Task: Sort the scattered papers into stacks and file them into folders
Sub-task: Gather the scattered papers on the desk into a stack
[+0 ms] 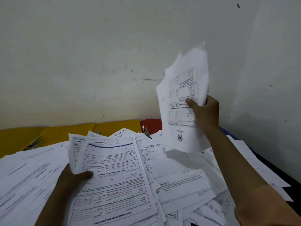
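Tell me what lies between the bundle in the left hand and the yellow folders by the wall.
In the head view, loose printed sheets cover the stretch from the left hand's bundle to the yellow folders, hiding their near edges.

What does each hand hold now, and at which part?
The right hand holds raised sheets at their right edge. The left hand holds a stack of forms at its left edge.

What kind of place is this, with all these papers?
Probably an office or records room: printed forms heaped loose across the desk, yellow folders and a red folder lined along a plain wall, and both hands sorting sheets.
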